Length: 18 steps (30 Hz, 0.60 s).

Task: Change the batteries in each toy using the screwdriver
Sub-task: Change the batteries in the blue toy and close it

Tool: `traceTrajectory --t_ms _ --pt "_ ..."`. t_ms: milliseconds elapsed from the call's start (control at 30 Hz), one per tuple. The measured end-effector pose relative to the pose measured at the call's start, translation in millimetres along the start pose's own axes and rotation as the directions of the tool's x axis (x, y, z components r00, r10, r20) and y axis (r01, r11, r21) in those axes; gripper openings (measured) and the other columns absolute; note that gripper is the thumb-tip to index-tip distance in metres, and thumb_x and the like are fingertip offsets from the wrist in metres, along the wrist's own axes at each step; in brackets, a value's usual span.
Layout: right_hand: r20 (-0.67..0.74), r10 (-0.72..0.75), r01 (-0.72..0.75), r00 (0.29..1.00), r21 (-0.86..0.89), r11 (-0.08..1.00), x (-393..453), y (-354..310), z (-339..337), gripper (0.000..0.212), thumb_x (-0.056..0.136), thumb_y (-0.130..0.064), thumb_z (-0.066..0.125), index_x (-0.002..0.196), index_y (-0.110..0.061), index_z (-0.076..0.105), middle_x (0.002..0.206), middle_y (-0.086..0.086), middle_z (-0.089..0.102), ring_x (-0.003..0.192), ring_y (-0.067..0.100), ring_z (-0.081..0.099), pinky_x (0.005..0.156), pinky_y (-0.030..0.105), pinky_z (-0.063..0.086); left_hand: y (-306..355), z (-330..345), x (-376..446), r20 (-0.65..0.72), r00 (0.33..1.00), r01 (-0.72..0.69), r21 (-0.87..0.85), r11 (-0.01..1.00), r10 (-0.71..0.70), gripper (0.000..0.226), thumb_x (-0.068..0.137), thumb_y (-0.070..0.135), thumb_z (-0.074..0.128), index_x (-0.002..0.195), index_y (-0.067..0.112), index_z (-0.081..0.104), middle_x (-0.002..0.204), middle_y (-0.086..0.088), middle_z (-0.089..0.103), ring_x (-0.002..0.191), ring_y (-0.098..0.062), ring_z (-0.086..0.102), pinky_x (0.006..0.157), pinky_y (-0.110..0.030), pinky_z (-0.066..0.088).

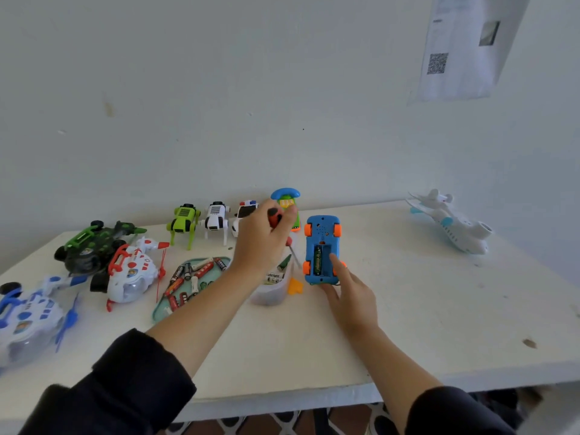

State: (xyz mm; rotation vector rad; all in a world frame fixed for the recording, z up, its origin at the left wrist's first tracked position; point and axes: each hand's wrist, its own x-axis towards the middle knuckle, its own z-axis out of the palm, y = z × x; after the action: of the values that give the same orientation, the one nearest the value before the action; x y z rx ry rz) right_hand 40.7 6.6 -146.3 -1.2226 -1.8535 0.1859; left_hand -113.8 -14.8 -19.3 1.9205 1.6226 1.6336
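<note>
two hands are being held over a white table [408, 309], both reaching out of dark sleeves. the left hand [262, 238] is being kept curled round the red-and-black handle of a screwdriver [284, 233], whose thin shaft is slanting down and to the right toward a blue toy car [322, 249]. the car is lying upside down near the middle of the table, its orange wheels facing up and its battery bay uncovered, with one green battery [317, 261] sitting in the left slot. the right hand [353, 295] is being rested at the car's near right corner, fingers fairly straight, the forefinger being pointed into the open bay; nothing is being gripped by it. an orange piece [295, 287] is lying just left of the car's near end, beside a clear plastic tub [272, 290] with a label. further left, a teal tray [188, 284] is being used to hold a heap of loose batteries. along the far edge a green robot dog [183, 222], a white robot dog [216, 219], a police car [243, 211] and a toy phone [286, 199] are lined up. at the left, a dark green stunt car [94, 243], a red-and-white toy [131, 271] and a blue-and-white toy [28, 315] are lying. a white toy plane [452, 222] is sitting at the far right, well apart.
</note>
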Motion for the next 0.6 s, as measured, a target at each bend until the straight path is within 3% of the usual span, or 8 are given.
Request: traceTrajectory --t_ms 67,167,300,433,533,600 --pt "-0.006 -0.01 0.01 1.0 -0.001 1.0 0 -1 1 0.061 0.073 -0.013 0.079 0.129 -0.015 0.054 0.107 0.012 0.069 0.08 0.03 0.069 0.053 0.038 0.054 -3 11 -8 -0.038 0.999 -0.024 -0.105 0.994 0.02 0.035 0.087 0.045 0.051 0.077 0.012 0.052 0.061 0.001 0.063 0.051 -0.005 0.062 0.051 -0.03 0.054" --pt "0.03 -0.012 0.011 0.999 0.011 1.0 -1 -2 1 0.059 0.075 -0.012 0.078 0.129 -0.009 0.054 0.11 0.015 0.062 0.085 0.03 0.067 0.056 0.038 0.054 -12 21 -12 -0.085 0.994 -0.075 -0.125 0.989 0.065 0.042 0.085 0.054 0.05 0.077 0.013 0.053 0.062 0.001 0.065 0.054 -0.007 0.064 0.054 -0.04 0.056" --pt "0.117 0.107 -0.117 0.987 0.078 0.99 4 -7 -2 0.054 0.085 -0.017 0.068 0.134 -0.011 0.044 0.132 0.012 0.039 0.103 0.029 0.058 0.078 0.038 0.053 -23 24 -12 -0.105 0.981 -0.172 -0.09 0.981 0.162 0.044 0.087 0.055 0.051 0.077 0.012 0.054 0.061 -0.003 0.065 0.055 -0.009 0.065 0.05 -0.042 0.054" --pt "0.23 0.204 -0.208 0.952 -0.005 0.978 7 -3 -2 0.064 0.093 -0.015 0.054 0.146 -0.03 0.023 0.157 0.004 0.009 0.128 0.024 0.045 0.094 0.032 0.043 -30 24 -12 -0.126 0.969 -0.223 -0.051 0.974 0.215 0.057 0.087 0.062 0.046 0.076 0.008 0.055 0.058 -0.007 0.062 0.052 -0.019 0.064 0.046 -0.042 0.052" --pt "0.257 0.161 -0.169 0.953 0.009 0.986 7 0 1 0.067 0.092 -0.012 0.052 0.146 -0.036 0.021 0.157 -0.006 0.018 0.13 0.018 0.044 0.097 0.032 0.044 -29 25 -14 -0.139 0.975 -0.192 -0.114 0.975 0.176 0.055 0.085 0.065 0.046 0.076 0.011 0.054 0.059 0.002 0.063 0.054 -0.006 0.065 0.047 -0.039 0.053" --pt "0.253 0.148 -0.154 0.956 0.004 0.988 7 1 2 0.068 0.092 -0.008 0.051 0.147 -0.035 0.022 0.155 -0.006 0.023 0.128 0.02 0.046 0.095 0.034 0.045 -32 28 -14 -0.132 0.974 -0.197 -0.11 0.974 0.182 0.054 0.085 0.064 0.046 0.077 0.012 0.054 0.061 0.0 0.064 0.056 -0.006 0.066 0.048 -0.039 0.054"
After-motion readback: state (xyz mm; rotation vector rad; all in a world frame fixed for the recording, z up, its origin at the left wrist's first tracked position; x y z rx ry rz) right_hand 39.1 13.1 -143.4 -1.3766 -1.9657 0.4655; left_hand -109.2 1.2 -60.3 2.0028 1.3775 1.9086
